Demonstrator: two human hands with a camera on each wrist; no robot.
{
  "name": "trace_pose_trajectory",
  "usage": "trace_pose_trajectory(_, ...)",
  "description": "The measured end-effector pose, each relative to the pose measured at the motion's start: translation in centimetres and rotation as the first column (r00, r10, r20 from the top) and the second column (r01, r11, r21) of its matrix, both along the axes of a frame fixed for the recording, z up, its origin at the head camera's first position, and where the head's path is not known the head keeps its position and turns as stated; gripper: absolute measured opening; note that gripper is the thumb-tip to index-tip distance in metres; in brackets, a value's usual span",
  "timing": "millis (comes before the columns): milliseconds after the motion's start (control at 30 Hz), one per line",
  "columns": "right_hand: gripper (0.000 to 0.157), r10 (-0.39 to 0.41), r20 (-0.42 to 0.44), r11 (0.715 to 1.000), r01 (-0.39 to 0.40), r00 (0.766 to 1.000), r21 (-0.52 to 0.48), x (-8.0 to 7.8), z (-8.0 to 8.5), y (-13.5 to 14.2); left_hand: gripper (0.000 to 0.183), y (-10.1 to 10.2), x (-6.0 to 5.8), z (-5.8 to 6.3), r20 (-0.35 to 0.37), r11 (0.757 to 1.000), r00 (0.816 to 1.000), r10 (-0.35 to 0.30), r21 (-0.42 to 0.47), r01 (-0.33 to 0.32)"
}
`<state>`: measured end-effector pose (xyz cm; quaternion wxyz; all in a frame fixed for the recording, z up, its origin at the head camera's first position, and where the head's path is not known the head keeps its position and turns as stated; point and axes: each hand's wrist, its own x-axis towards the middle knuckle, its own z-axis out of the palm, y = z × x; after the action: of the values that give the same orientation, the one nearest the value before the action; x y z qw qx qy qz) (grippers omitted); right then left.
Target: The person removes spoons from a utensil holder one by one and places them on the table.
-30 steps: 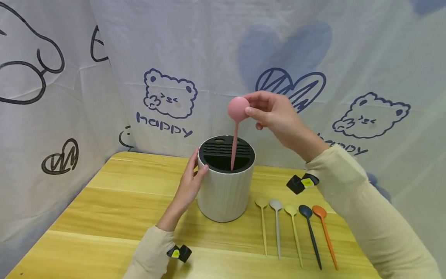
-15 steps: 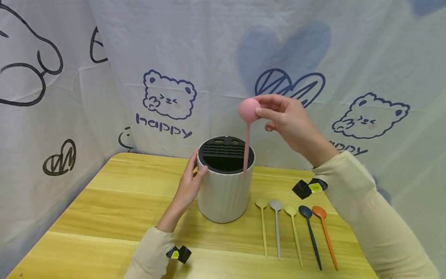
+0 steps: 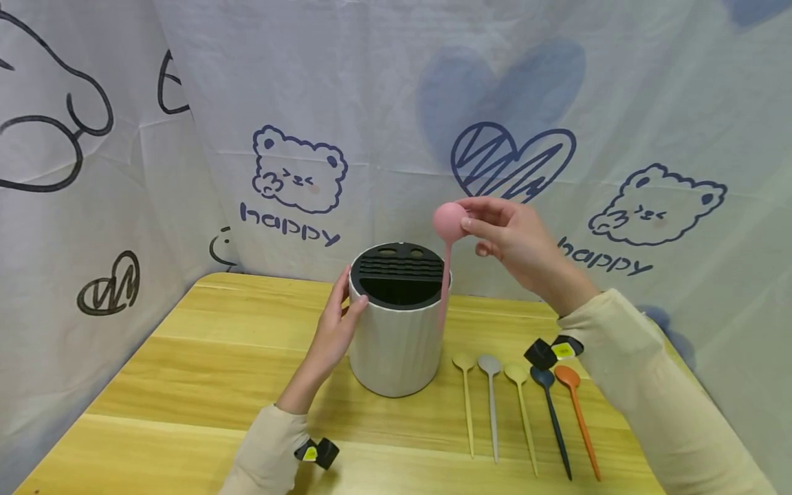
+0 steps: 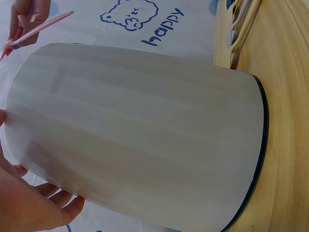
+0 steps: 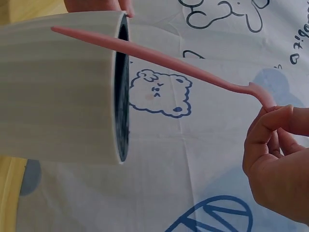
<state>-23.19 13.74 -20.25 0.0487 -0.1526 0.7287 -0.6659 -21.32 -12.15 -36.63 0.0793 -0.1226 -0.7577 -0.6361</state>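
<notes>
A pink spoon [image 3: 449, 222] hangs handle down from my right hand [image 3: 516, 237], which pinches the edge of its bowl between thumb and fingers. Its handle passes in front of the right rim of a cream ribbed utensil holder [image 3: 396, 350]. In the right wrist view the spoon [image 5: 169, 62] slants past the holder's mouth, its tip overlapping the outer wall. The holder's black lid [image 3: 402, 267] has slots, round holes and a wide front opening. My left hand [image 3: 334, 333] grips the holder's left side near the top, thumb at the front rim; in the left wrist view its fingers [image 4: 60, 198] curve against the wall.
Right of the holder, several spoons lie in a row on the wooden table [image 3: 185, 371]: two yellow, with a grey spoon [image 3: 489, 366] between them, then a dark blue spoon [image 3: 543, 377] and an orange spoon [image 3: 568, 377]. A printed white cloth [image 3: 383, 103] hangs behind.
My right hand has carried the pink spoon from over the lid's front opening to the right, then lower, beside the rim. The left hand and the holder stay in place.
</notes>
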Motion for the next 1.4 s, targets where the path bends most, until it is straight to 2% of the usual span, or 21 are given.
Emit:
trace_pose_trajectory(567, 0.040, 0.007, 0.106, 1.000, -0.008, 0.994, 0.013, -0.2, -5.0, 1.4, 0.066, -0.3, 0.2, 0.0, 0.001, 1.000, 1.000, 0.005, 0.003, -0.005)
trace_pose_trajectory(933, 0.042, -0.039, 0.177, 0.999, 0.035, 0.984, 0.027, 0.7, -7.9, 2.5, 0.066, -0.3, 0.2, -0.1, -0.003, 1.000, 1.000, 0.003, 0.002, -0.003)
trace_pose_trajectory(1400, 0.047, -0.026, 0.234, 1.000, 0.028, 0.972, -0.007, 1.7, -11.1, 4.6, 0.066, -0.1, 0.1, -0.1, -0.006, 1.000, 1.000, -0.002, 0.012, 0.002)
